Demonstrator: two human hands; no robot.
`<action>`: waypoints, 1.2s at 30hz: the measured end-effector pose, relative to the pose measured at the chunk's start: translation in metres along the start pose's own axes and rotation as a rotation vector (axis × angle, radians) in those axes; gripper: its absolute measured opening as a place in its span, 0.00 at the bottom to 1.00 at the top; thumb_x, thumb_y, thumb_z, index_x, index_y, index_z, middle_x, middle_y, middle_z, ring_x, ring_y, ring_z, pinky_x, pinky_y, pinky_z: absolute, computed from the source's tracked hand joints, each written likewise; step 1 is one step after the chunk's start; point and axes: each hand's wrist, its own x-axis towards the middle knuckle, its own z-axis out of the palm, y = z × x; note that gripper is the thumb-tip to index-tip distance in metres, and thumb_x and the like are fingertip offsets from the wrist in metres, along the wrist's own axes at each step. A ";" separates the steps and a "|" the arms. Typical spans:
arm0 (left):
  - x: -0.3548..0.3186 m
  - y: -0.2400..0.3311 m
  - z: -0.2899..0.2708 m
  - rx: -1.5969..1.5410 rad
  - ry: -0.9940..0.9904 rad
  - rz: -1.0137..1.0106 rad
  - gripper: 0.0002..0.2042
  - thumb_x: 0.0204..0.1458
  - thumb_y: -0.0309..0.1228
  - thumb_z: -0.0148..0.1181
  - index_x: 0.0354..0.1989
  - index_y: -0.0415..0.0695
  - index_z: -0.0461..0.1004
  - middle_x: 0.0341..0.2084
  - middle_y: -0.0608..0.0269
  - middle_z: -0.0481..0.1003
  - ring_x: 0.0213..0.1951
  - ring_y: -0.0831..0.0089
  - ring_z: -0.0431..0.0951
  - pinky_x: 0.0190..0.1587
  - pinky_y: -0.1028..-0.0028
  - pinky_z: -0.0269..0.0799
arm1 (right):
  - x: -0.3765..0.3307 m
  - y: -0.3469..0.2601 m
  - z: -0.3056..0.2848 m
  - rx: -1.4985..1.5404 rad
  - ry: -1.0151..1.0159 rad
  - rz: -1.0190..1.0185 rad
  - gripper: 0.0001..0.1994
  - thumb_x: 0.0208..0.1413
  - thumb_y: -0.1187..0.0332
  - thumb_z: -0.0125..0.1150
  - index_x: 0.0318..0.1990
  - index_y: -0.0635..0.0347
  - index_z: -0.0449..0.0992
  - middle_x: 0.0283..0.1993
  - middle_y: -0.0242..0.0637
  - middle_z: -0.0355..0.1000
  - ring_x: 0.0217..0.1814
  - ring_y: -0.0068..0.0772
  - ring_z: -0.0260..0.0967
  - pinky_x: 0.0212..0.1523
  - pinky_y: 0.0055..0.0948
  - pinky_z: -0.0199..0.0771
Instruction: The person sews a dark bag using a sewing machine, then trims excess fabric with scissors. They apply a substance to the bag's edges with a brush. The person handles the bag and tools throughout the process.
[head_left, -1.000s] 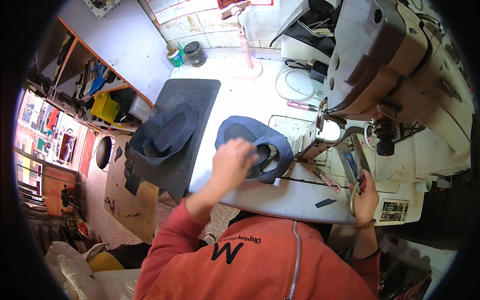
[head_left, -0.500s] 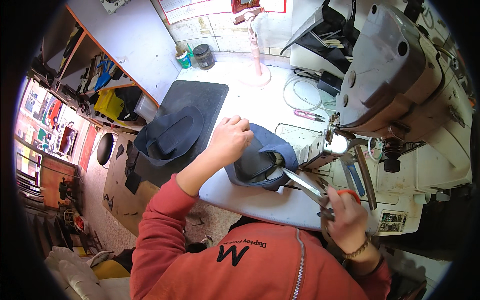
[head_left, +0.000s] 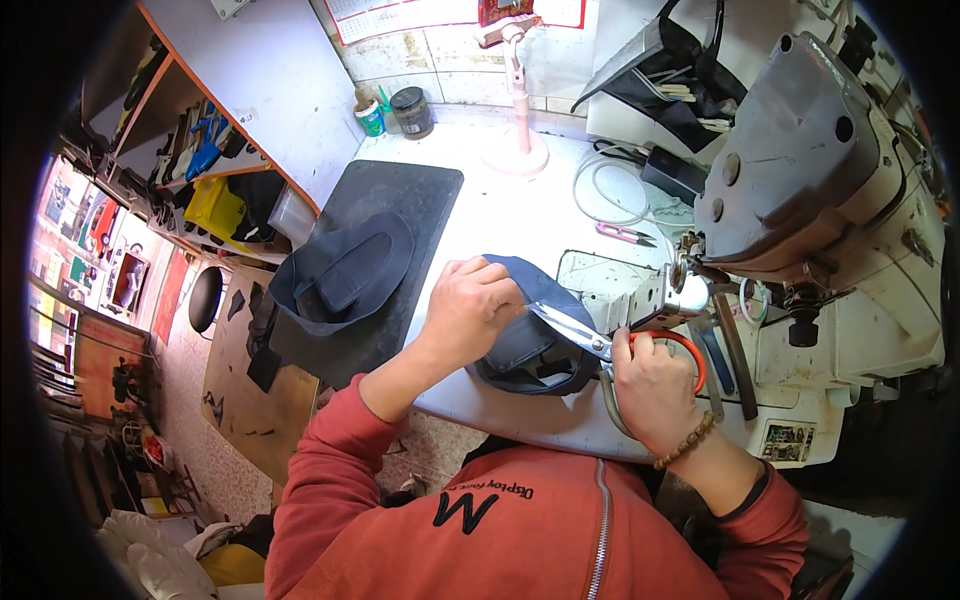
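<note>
My left hand (head_left: 478,305) presses closed on the dark blue cap (head_left: 530,335) in the tabletop (head_left: 500,215) centre, and my right hand (head_left: 650,385) is clamped around the orange-handled scissors (head_left: 600,345). The cap lies at ten o'clock from my right grip, and the blades' long axis points that way into it. Another dark cap (head_left: 345,270) rests on the black mat (head_left: 400,200) at nine o'clock.

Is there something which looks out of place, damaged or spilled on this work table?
Nothing stands out. The left hand holds the blue cap, the right hand holds scissors at it, and a second cap lies on the black mat.
</note>
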 end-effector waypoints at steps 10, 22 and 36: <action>-0.003 -0.006 0.005 -0.156 0.025 -0.037 0.04 0.41 0.27 0.64 0.21 0.47 0.74 0.23 0.68 0.72 0.32 0.66 0.72 0.38 0.67 0.63 | 0.004 -0.002 -0.001 0.244 -0.123 0.030 0.11 0.47 0.72 0.56 0.41 0.61 0.71 0.28 0.39 0.70 0.27 0.36 0.73 0.27 0.33 0.73; 0.002 0.014 0.050 0.385 -0.608 -0.112 0.24 0.42 0.44 0.66 0.46 0.43 0.72 0.38 0.59 0.74 0.47 0.63 0.72 0.45 0.64 0.67 | 0.023 -0.020 0.045 0.827 -0.016 0.233 0.16 0.46 0.66 0.67 0.42 0.60 0.70 0.31 0.46 0.73 0.32 0.51 0.73 0.31 0.40 0.72; -0.005 -0.023 0.046 -0.665 -0.409 -0.730 0.07 0.53 0.27 0.58 0.30 0.37 0.79 0.17 0.62 0.76 0.21 0.76 0.73 0.28 0.76 0.70 | 0.014 -0.027 0.049 1.893 -0.345 0.678 0.19 0.46 0.77 0.56 0.48 0.65 0.66 0.21 0.30 0.63 0.13 0.24 0.63 0.15 0.23 0.65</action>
